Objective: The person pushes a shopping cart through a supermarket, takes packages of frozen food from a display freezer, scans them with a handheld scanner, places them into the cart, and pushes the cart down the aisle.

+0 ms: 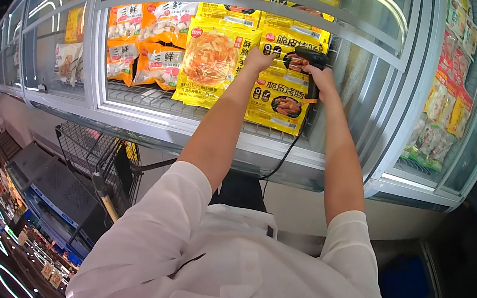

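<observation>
White shirt (234, 254) nearest, right hand (322, 80) grips scanner (310, 55), left hand (259, 60) by yellow packet (213, 64), hold unclear; likely scanning needs steady aim.

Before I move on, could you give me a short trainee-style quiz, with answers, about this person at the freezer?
1. Which of the person's hands grips the black handheld scanner?
2. Where do the orange-and-white 三鲜 bags lie in the picture: (a) left or (b) right of the yellow flaky-pancake bag?
3. Fill in: a thin black ____ runs down from the scanner.

Key: 1. the right hand; 2. a; 3. cable.
</observation>
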Demonstrator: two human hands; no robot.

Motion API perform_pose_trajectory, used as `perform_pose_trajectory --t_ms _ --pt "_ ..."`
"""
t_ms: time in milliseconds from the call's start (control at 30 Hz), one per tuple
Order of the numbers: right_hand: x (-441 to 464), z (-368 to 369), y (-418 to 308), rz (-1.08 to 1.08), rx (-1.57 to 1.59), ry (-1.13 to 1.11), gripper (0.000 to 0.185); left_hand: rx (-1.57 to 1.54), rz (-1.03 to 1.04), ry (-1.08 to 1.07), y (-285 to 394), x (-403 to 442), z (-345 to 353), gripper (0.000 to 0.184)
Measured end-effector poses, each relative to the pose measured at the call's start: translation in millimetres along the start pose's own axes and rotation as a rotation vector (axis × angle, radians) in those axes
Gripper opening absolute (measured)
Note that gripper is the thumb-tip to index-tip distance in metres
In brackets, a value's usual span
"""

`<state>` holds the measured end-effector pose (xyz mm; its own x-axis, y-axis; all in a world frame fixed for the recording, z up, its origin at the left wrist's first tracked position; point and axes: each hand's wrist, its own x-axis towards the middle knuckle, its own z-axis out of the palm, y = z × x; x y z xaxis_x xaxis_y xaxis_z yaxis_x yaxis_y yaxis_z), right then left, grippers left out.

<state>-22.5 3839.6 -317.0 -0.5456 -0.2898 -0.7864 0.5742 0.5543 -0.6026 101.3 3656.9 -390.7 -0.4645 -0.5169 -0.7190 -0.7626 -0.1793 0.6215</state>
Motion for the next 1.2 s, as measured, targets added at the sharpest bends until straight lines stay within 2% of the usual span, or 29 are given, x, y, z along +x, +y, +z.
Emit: perform_pose_trajectory --t_ms 100,167,233,300,367,400,500,533,567,600,633,700,767,900,967,1033,1100,1167,1200 --pt "-4.7 -3.3 0.5 -0.013 0.012 -0.015 0.033 0.177 -0.096 -0.027 16.0 -11.2 -3.8 0.054" --pt "-16.0 -5.7 -4.6 -0.022 0.003 -0.038 0.03 0.1 -0.141 -0.007 35.7 -33.0 -16.6 0.053" --pt "-40.5 -4.2 -23.1 -0.024 0.0 -0.033 0.03 -0.099 -0.189 -0.143 46.2 -51.0 -36.6 0.053" --pt "-68.5 -3.4 -43.3 -0.039 0.006 -0.041 0.03 -0.031 -0.167 -0.091 59.9 -76.8 -60.5 0.048" --pt "-103.3 -5.0 -64.5 -0.058 0.005 -0.063 0.03 -0.44 -0.134 -0.383 65.6 -109.8 -94.3 0.043" --pt "-124.1 -7.6 -76.6 -0.118 -0.023 -0.13 0.027 -0.464 -0.169 -0.41 84.7 -142.6 -116.1 0.044" --pt "-176.8 -16.3 -91.2 -0.308 -0.173 -0.269 0.023 -0.506 -0.08 -0.42 63.6 -178.7 -152.5 0.05" --pt "-196.7 -19.6 -97.1 -0.342 -0.187 -0.307 0.024 -0.476 -0.094 -0.314 64.1 -200.8 -163.9 0.057" --pt "-220.8 -19.3 -102.7 -0.376 -0.203 -0.346 0.024 -0.465 0.063 -0.289 82.2 -244.1 -179.1 0.062" --pt "-249.5 -14.5 -111.8 -0.405 -0.164 -0.361 0.025 -0.43 0.077 -0.203 99.2 -286.8 -192.8 0.066" --pt "-277.5 -10.6 -122.0 -0.434 -0.128 -0.379 0.027 -0.564 0.09 -0.243 96.9 -312.3 -201.7 0.064" --pt "-321.2 -1.2 -133.4 -0.503 -0.07 -0.436 0.03 -0.643 0.086 -0.174 87.4 -360.2 -216.9 0.051" --pt "-351.8 13.9 -137.6 -0.514 -0.071 -0.508 0.032 -0.751 0.115 -0.167 61.9 -401.1 -230.7 0.046" --pt "-408.2 80.0 -144.0 -0.568 -0.362 -0.485 0.031 -1.092 0.13 -0.215 -9.5 -472.7 -253.2 0.048" --pt "-421.0 119.8 -132.3 -0.652 -0.461 -0.565 0.03 -1.176 0.118 -0.189 -48.5 -511.4 -260.1 0.049" --pt "-427.0 157.5 -117.1 -0.885 -0.808 -0.591 0.029 -1.289 0.149 0.029 -87.3 -543.2 -264.6 0.047" --pt "-469.7 200.6 -105.4 -0.853 -0.77 -0.679 0.027 -1.329 0.094 0.247 -114.4 -594.8 -274.3 0.043" --pt "-509.3 242.1 -95.2 -0.816 -0.806 -0.782 0.025 -1.434 0.163 0.34 -156.9 -623.0 -279.4 0.038" --pt "-514.4 262.1 -77.5 -0.836 -0.712 -0.823 0.023 -1.458 0.213 0.473 -177.7 -638.0 -283.9 0.037"
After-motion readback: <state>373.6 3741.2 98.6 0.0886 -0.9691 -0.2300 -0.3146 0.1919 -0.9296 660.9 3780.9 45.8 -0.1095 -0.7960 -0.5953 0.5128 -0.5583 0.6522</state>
